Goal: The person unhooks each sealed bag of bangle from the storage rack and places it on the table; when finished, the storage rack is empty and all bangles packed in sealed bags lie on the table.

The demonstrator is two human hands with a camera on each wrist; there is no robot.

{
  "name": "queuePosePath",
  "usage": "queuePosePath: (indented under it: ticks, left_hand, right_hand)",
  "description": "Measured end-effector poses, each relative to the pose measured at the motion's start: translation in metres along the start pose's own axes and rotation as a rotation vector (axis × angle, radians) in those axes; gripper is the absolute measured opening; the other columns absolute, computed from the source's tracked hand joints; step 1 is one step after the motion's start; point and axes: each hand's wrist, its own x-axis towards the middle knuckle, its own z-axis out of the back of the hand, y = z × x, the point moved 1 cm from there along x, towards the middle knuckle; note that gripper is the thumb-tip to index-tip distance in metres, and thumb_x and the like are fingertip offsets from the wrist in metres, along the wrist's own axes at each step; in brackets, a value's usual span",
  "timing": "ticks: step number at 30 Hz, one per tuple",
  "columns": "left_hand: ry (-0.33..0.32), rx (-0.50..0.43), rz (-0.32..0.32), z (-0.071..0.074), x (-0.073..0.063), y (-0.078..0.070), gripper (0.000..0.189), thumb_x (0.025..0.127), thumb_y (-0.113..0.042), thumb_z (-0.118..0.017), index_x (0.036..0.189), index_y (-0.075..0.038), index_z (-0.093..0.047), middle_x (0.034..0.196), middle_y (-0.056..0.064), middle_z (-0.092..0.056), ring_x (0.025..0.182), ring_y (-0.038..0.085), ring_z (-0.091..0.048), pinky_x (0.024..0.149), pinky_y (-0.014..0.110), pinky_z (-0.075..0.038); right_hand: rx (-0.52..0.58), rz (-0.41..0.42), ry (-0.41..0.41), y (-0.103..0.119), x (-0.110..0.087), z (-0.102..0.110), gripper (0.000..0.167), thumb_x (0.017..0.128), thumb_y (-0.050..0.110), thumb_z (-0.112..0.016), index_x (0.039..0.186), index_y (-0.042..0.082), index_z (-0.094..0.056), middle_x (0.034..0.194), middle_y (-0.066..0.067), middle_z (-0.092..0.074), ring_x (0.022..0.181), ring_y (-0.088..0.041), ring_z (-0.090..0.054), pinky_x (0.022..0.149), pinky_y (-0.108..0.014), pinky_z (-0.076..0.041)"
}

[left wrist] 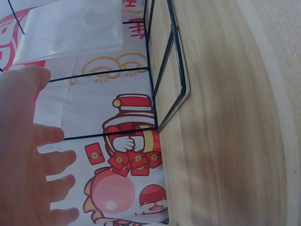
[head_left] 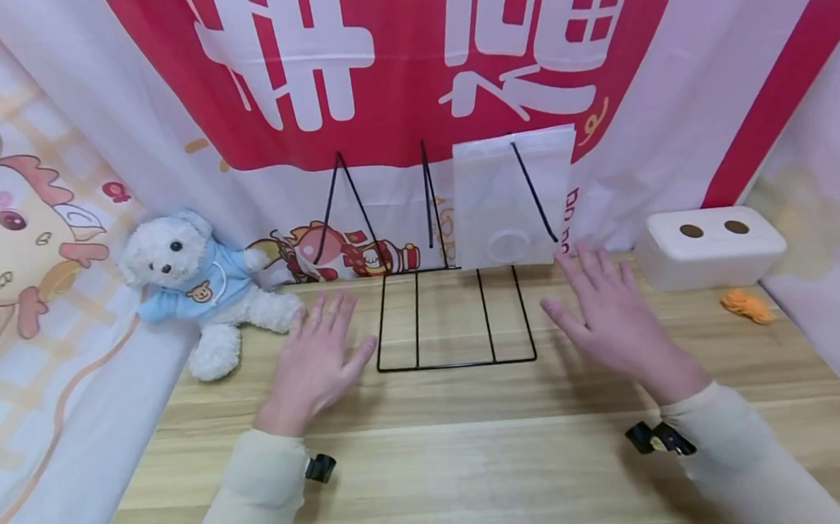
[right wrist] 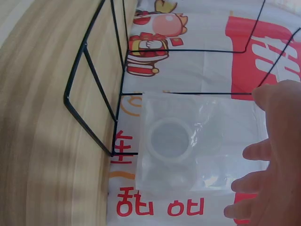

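A black wire rack (head_left: 458,365) stands on the table with its base toward me and thin prongs sticking out of its upright back. From the right prong hangs a clear plastic bag (head_left: 489,199); a pale ring shape shows low in it in the right wrist view, where the bag (right wrist: 211,141) fills the middle. My left hand (head_left: 314,361) is spread to the left of the rack, fingers straight and holding nothing. On the other side, my right hand (head_left: 613,317) is spread just below and right of the bag, also holding nothing.
A white plush bear (head_left: 207,287) in a blue hoodie sits at the back left. At the back right stands a white box (head_left: 711,249) with two round holes, an orange bundle (head_left: 746,306) in front. A printed red and white cloth (head_left: 408,115) hangs behind.
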Motion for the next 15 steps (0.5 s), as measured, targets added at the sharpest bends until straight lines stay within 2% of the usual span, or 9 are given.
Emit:
queuePosePath:
  ticks: [7, 8, 10, 11, 12, 13, 14, 15]
  left_hand:
    - [-0.038, -0.059, -0.015, 0.004, 0.001, 0.003, 0.083, 0.110, -0.065, -0.041, 0.172, -0.011, -0.025, 0.177, 0.015, -0.032, 0.164, 0.043, -0.030, 0.135, 0.063, -0.018]
    - [-0.042, -0.072, -0.014, 0.005, 0.001, 0.003, 0.083, 0.110, -0.065, -0.042, 0.172, -0.012, -0.027, 0.176, 0.016, -0.034, 0.162, 0.044, -0.034, 0.134, 0.064, -0.021]
    - [-0.042, -0.105, -0.009, 0.005, 0.002, 0.004, 0.083, 0.109, -0.064, -0.046, 0.172, -0.012, -0.028, 0.174, 0.017, -0.037, 0.158, 0.045, -0.040, 0.130, 0.067, -0.030]
    - [-0.036, -0.119, -0.005, 0.006, 0.002, 0.004, 0.083, 0.109, -0.064, -0.047, 0.172, -0.013, -0.028, 0.174, 0.017, -0.039, 0.156, 0.046, -0.043, 0.128, 0.068, -0.033]
    - [-0.030, -0.137, 0.000, 0.006, 0.003, 0.005, 0.083, 0.108, -0.063, -0.049, 0.172, -0.013, -0.029, 0.173, 0.018, -0.040, 0.154, 0.046, -0.047, 0.125, 0.068, -0.037]
    - [-0.024, -0.153, 0.005, 0.006, 0.004, 0.005, 0.083, 0.108, -0.063, -0.051, 0.172, -0.014, -0.029, 0.171, 0.019, -0.043, 0.150, 0.047, -0.050, 0.123, 0.069, -0.040]
    - [-0.013, -0.169, 0.011, 0.006, 0.004, 0.005, 0.083, 0.108, -0.063, -0.052, 0.171, -0.014, -0.029, 0.169, 0.019, -0.046, 0.147, 0.048, -0.054, 0.120, 0.069, -0.043]
    - [-0.004, -0.186, 0.015, 0.006, 0.005, 0.005, 0.083, 0.107, -0.063, -0.053, 0.171, -0.015, -0.030, 0.168, 0.018, -0.048, 0.144, 0.048, -0.057, 0.119, 0.068, -0.045]
  right_hand:
    - [0.161, -0.009, -0.094, -0.007, 0.003, 0.011, 0.075, 0.112, 0.046, -0.054, 0.172, 0.010, -0.028, 0.179, -0.024, -0.022, 0.162, -0.053, -0.025, 0.129, -0.074, -0.023]
    - [0.183, -0.012, -0.115, -0.008, 0.003, 0.012, 0.073, 0.112, 0.043, -0.056, 0.171, 0.009, -0.031, 0.178, -0.023, -0.026, 0.154, -0.052, -0.041, 0.127, -0.073, -0.030]
    - [0.221, -0.024, -0.153, -0.010, 0.003, 0.014, 0.068, 0.112, 0.039, -0.056, 0.169, 0.007, -0.036, 0.174, -0.024, -0.035, 0.146, -0.053, -0.051, 0.123, -0.072, -0.036]
    - [0.240, -0.032, -0.172, -0.012, 0.004, 0.015, 0.066, 0.112, 0.037, -0.057, 0.167, 0.007, -0.039, 0.171, -0.024, -0.040, 0.130, -0.052, -0.063, 0.120, -0.071, -0.041]
    - [0.257, -0.041, -0.188, -0.013, 0.004, 0.016, 0.063, 0.112, 0.036, -0.056, 0.165, 0.008, -0.042, 0.168, -0.025, -0.044, 0.116, -0.051, -0.068, 0.116, -0.071, -0.044]
    - [0.282, -0.049, -0.201, -0.014, 0.004, 0.016, 0.060, 0.112, 0.035, -0.056, 0.163, 0.007, -0.045, 0.165, -0.025, -0.049, 0.111, -0.050, -0.069, 0.113, -0.071, -0.046]
    - [0.308, -0.057, -0.210, -0.016, 0.005, 0.017, 0.057, 0.112, 0.035, -0.055, 0.161, 0.007, -0.049, 0.162, -0.026, -0.052, 0.109, -0.049, -0.069, 0.112, -0.071, -0.047]
    - [0.332, -0.065, -0.217, -0.017, 0.006, 0.017, 0.054, 0.112, 0.035, -0.054, 0.158, 0.006, -0.052, 0.159, -0.026, -0.055, 0.120, -0.050, -0.067, 0.112, -0.071, -0.047]
